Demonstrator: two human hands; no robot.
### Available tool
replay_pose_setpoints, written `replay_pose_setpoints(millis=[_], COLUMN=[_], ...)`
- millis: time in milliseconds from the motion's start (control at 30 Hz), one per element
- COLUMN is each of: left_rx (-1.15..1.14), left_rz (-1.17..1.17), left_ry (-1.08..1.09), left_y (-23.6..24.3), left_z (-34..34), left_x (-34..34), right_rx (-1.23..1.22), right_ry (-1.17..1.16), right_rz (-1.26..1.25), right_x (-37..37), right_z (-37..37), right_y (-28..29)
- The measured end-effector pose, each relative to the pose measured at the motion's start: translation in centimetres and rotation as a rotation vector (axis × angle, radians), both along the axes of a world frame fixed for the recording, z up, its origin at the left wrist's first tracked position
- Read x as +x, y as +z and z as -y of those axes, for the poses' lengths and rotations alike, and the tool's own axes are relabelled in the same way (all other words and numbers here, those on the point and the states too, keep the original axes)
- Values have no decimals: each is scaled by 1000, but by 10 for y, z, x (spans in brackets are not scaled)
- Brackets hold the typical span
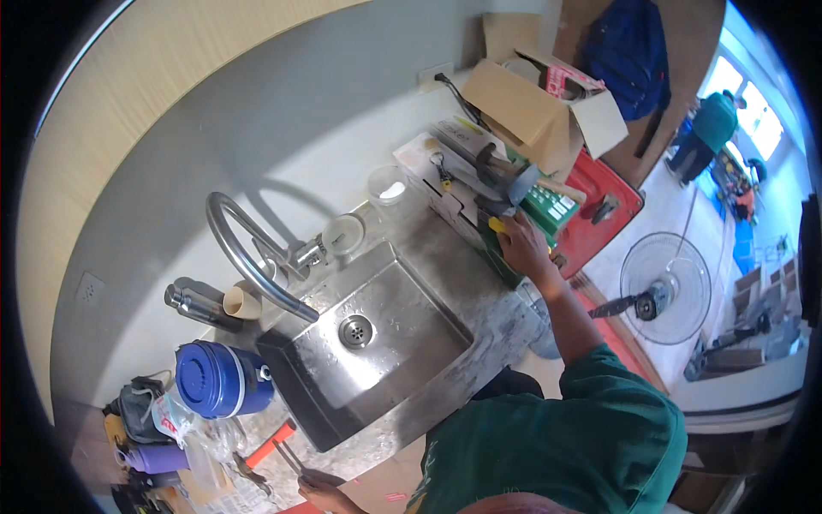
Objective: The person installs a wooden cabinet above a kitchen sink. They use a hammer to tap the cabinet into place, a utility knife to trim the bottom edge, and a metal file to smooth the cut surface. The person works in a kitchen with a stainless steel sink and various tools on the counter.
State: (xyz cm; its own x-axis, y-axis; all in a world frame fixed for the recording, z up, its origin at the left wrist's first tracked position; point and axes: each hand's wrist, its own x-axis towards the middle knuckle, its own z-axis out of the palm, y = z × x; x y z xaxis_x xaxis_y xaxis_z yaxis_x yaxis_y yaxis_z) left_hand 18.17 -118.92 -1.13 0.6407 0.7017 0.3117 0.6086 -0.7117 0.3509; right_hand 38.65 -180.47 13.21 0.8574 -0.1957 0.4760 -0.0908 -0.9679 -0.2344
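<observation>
My right hand (525, 248) reaches over a pile of tools at the counter's right end. Its fingers are closed around a yellow-handled tool (497, 224), whose other end I cannot make out. Just beyond lie a hammer (486, 160), a grey round-headed tool (519, 183) and a small brush (437, 165). Low in the picture, my left hand (324, 494) grips a slim grey tool with two long prongs (289, 456). Beside those prongs rests a claw hammer with an orange-red handle (271, 445).
A steel sink (402, 338) with a curved faucet (224, 248) lies between my hands. Left of it stand a blue jug (205, 379), a steel flask (201, 307) and a purple bottle (158, 459). An open carton (527, 103), red case (612, 218) and fan (665, 287) are right; another person (715, 128) stands far off.
</observation>
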Motion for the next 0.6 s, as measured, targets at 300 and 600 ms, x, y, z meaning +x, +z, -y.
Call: replay_pose_setpoints(millis=[300,600], left_rx=[222,207], left_rz=[127,-310], left_ry=[-142,-18], left_y=[-50,3], left_z=[-107,-117], left_x=[-22,22], right_rx=[-18,-78], right_ry=[-40,-96], right_rz=[85,54], right_x=[8,5], right_z=[-2,-5], right_y=[-21,-18])
